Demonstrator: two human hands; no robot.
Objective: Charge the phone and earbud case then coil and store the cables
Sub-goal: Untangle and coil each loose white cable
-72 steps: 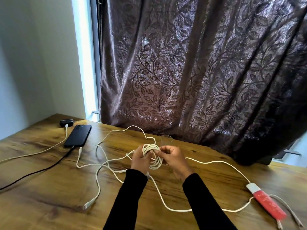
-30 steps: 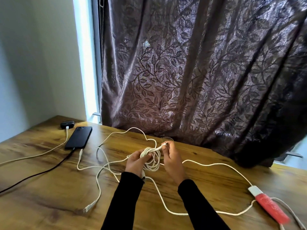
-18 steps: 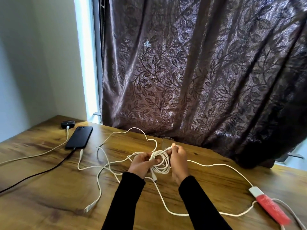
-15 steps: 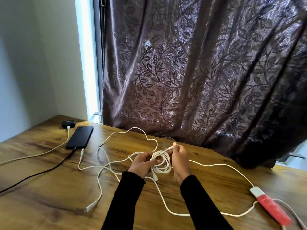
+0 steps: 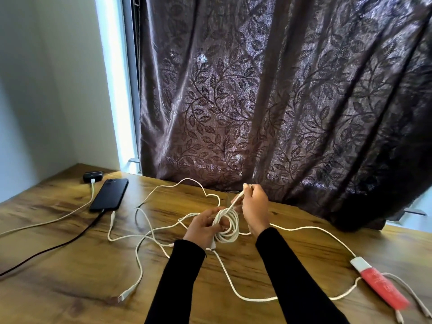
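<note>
Holding a white coil (image 5: pixel 228 224) above the table (image 5: pixel 58 288) near its centre, the left hand (image 5: pixel 202 228) grips it with curled fingers, the right hand (image 5: pixel 254 206) pinches its loose end at 1 o'clock, and the phone (image 5: pixel 109 194) lies at 10 o'clock.

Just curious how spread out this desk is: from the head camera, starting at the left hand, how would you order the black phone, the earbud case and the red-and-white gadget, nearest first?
From the left hand, which holds the white cable coil:
1. Black phone, to its left, toward the back.
2. Earbud case, beyond the phone in the far left corner.
3. Red-and-white gadget, far off on the right, by the near edge.
</note>
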